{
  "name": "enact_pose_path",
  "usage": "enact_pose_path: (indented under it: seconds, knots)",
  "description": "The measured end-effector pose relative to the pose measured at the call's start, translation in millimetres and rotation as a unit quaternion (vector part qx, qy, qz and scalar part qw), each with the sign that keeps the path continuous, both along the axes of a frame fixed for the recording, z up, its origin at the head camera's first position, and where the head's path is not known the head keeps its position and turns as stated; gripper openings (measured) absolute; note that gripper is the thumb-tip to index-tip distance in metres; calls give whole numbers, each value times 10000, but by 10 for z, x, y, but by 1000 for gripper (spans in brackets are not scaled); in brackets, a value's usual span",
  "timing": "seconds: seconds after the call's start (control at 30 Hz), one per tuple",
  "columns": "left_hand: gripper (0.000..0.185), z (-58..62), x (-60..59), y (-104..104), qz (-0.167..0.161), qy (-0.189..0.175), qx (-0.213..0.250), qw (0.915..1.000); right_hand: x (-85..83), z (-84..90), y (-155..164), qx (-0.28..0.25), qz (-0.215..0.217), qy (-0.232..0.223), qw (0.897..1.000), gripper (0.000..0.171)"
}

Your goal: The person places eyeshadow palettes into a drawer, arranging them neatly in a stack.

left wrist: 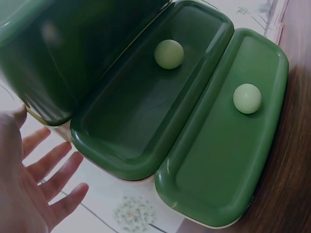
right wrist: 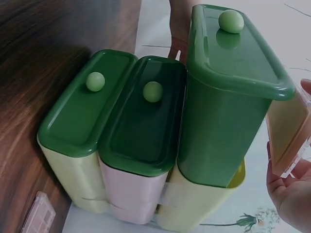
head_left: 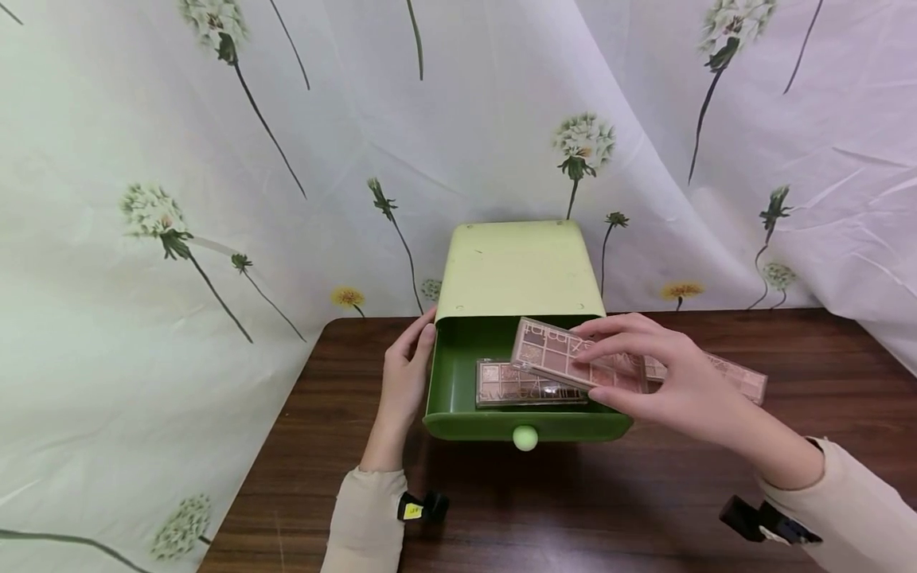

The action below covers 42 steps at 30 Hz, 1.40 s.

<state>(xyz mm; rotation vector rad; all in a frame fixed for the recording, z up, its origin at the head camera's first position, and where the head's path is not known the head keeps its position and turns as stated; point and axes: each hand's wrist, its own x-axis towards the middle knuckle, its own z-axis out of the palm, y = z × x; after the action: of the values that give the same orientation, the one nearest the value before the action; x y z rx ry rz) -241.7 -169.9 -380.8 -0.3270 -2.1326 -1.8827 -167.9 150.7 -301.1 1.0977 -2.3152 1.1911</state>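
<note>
My right hand (head_left: 669,378) pinches an eyeshadow palette (head_left: 548,354) with a clear lid, tilted above the open top drawer (head_left: 469,426) of a small drawer unit (head_left: 519,270). Inside that green drawer lies another palette (head_left: 501,386), partly covered by the held one. My left hand (head_left: 403,378) is at the unit's left side, its fingers extended along the wall. In the left wrist view, that hand's fingers (left wrist: 60,177) are straight and spread. The right wrist view shows the underside of the held palette (right wrist: 284,131) beside the pulled-out drawer.
Right of the unit, more of the palettes (head_left: 745,380) lie on the dark wooden table (head_left: 322,446), partly behind my right hand. Two closed drawers with round knobs (right wrist: 95,81) sit below the open one. A dandelion-print cloth (head_left: 473,119) hangs behind.
</note>
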Motion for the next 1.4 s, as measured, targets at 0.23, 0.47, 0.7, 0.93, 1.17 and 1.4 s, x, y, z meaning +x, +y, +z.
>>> enact_pose_path:
  seconds: [0.23, 0.47, 0.7, 0.93, 1.17, 1.4]
  knots:
    - [40, -2, 3, -3, 33, 10, 7, 10000, -118, 28, -132, 335, 172, -100, 9992, 37]
    - [40, -10, -8, 7, 43, 52, 23, 10000, -207, 59, -212, 845, 187, -465, 9952, 28]
    - [41, -3, 1, 20, 78, 74, 47, 9999, -302, 57, -247, 1200, 283, -602, 9905, 27]
    - [41, -7, 0, 21, 99, 70, 67, 9999, -369, 71, -276, 1490, 487, -616, 9857, 27]
    - [40, -11, 5, 16, 74, 29, 96, 9999, -401, 42, -306, 1753, 591, -448, 9817, 29]
    - [40, -12, 15, 11, 93, 28, -100, 9999, -421, -3, -318, 2051, 560, -310, 9766, 32]
